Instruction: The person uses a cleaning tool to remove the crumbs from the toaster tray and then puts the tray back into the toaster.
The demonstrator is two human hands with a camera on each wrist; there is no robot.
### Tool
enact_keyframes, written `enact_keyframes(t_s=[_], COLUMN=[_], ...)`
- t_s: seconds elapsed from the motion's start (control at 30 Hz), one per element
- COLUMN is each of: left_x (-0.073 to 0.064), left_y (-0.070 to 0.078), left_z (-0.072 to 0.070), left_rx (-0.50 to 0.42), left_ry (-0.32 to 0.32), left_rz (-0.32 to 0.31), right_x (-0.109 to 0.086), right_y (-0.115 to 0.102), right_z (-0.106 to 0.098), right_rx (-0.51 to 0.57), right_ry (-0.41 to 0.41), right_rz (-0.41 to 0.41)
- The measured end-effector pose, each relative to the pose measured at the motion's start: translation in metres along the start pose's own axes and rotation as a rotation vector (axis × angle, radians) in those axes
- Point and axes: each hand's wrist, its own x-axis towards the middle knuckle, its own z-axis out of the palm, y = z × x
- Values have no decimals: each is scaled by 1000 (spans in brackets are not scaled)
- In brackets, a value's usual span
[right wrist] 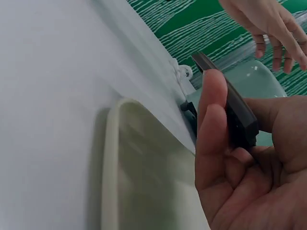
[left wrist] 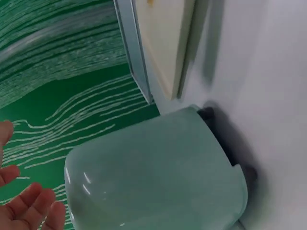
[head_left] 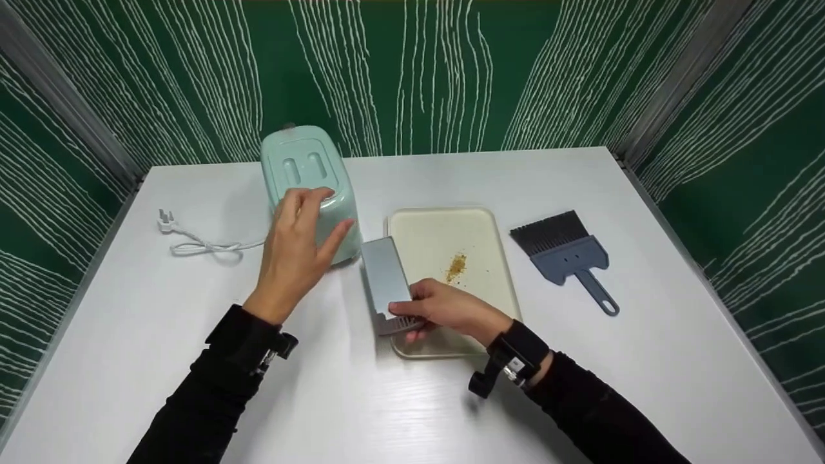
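My right hand grips the dark grey ridged end of a flat silver crumb tray, thumb on top and fingers underneath. It holds the crumb tray over the left edge of a cream tray; in the right wrist view the dark end shows between thumb and fingers. A small heap of golden-brown crumbs lies on the cream tray. My left hand is above the near end of a mint-green toaster, fingers bent loosely and holding nothing. In the left wrist view its fingertips are apart from the toaster's side.
Right of the cream tray lies a blue-grey brush with black bristles. The toaster's white cord, with its plug, lies looped at the left. A green wall with white streaks stands behind the white table.
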Motion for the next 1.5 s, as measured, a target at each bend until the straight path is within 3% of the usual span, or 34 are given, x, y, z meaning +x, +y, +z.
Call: enact_keyframes(t_s=[0.2, 0.43, 0.67, 0.87, 1.13, 1.5], left_x=[3, 4, 4, 0, -2, -3], left_y=[-15, -30, -37, -39, -41, -41], left_z=[-2, 0, 1, 5, 8, 9], left_rx=[131, 112, 106, 131, 149, 196], left_ry=[-2, -104, -138, -116, -71, -70], left_rz=[-17, -86, -125, -119, -79, -65], right_x=[11, 26, 40, 47, 55, 67], right_y=[-1, -6, -5, -4, -11, -17], right_z=[19, 40, 55, 61, 64, 69], right_rx=[22, 78, 158, 211, 194, 190], right_ry=[-67, -108, -91, -50, -13, 69], right_rz=[43, 89, 131, 149, 170, 162])
